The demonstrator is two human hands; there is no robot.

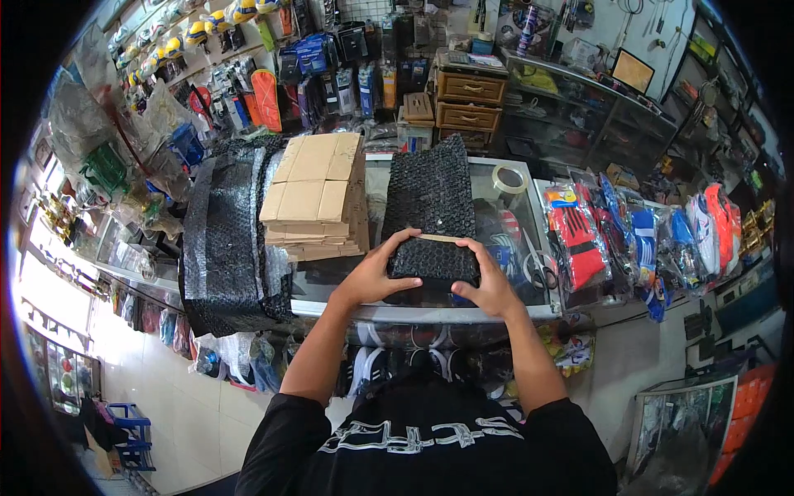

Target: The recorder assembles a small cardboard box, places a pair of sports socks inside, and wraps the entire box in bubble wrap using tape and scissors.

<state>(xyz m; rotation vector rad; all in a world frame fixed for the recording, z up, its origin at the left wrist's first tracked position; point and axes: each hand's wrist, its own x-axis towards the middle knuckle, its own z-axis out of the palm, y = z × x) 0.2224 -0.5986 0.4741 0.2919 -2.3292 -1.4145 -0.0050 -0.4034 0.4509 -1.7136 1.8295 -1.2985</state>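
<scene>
Between my two hands is a small block wrapped in black bubble wrap (434, 260), near the front edge of the glass counter. My left hand (378, 270) grips its left side, thumb on the near face and fingers at the top corner. On the right side, my right hand (490, 273) holds it the same way. A thin strip of cardboard (437, 237) shows along its far edge. Beyond it, a flat sheet of black bubble wrap (430, 186) lies on the glass. What the wrapping covers is hidden.
Flattened cardboard boxes (313, 186) are stacked left of the sheet, beside a large roll of black bubble wrap (229, 235). A roll of clear tape (510, 179) and scissors (538, 263) lie on the counter (422, 312) to the right. Bagged red socks (577, 242) are further right.
</scene>
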